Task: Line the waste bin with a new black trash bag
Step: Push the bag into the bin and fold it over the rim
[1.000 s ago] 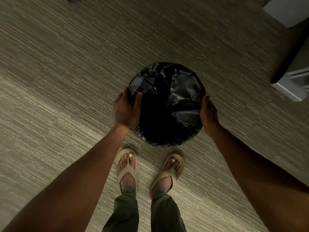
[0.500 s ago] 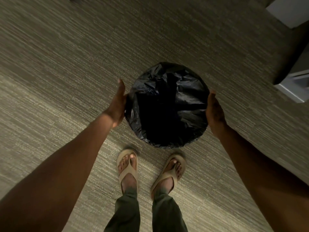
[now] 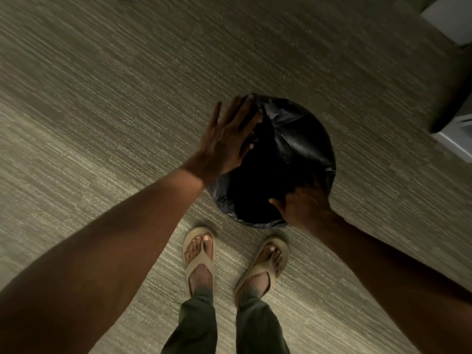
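Note:
A round waste bin stands on the carpet just ahead of my feet, and the black trash bag (image 3: 304,146) covers its whole rim and mouth, so the bin itself is hidden. My left hand (image 3: 227,141) lies with fingers spread over the bag at the far-left rim, fingertips reaching into the opening. My right hand (image 3: 304,205) rests on the near-right rim, its fingers dipping down into the dark inside, where they are hard to see.
Grey-green striped carpet (image 3: 127,98) lies all around. My two feet in tan sandals (image 3: 199,254) stand close behind the bin. A white piece of furniture with a dark gap (image 3: 454,129) sits at the right edge, another white corner (image 3: 452,19) at top right.
My left hand moved from the bin's left side up over the far-left rim, fingers spread. My right hand slid from the right side round to the near-right rim.

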A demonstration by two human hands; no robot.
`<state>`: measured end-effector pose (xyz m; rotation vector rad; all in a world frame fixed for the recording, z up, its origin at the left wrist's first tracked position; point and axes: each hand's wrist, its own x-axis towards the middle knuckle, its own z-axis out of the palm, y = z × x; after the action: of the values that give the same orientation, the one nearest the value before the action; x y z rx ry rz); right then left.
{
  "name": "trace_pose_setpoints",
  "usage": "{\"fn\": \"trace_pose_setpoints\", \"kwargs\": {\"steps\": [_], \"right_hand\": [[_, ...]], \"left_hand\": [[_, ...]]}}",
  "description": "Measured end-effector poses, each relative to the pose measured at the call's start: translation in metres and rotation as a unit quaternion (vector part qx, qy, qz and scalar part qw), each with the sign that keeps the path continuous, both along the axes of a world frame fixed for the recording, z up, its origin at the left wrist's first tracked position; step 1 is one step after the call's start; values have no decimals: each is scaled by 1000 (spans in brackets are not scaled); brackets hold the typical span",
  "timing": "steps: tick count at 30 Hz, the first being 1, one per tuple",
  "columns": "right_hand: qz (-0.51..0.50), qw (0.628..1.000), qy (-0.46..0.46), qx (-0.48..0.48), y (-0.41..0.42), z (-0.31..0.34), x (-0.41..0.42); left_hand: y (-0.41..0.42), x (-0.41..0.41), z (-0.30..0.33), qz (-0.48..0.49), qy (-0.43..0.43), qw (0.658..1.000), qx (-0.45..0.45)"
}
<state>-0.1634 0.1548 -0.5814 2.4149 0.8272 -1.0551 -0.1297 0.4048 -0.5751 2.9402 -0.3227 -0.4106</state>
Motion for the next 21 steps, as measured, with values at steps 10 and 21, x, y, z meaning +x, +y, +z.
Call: {"fn": "trace_pose_setpoints", "kwargs": {"steps": [10,21], "right_hand": [[65,984,-80,145,36,28,59],[95,972,-133,170,42,35,65]], "left_hand": [[-15,-13,10,-119,-91,988,-32],[-26,-36,9,-189,113,971,96]]}}
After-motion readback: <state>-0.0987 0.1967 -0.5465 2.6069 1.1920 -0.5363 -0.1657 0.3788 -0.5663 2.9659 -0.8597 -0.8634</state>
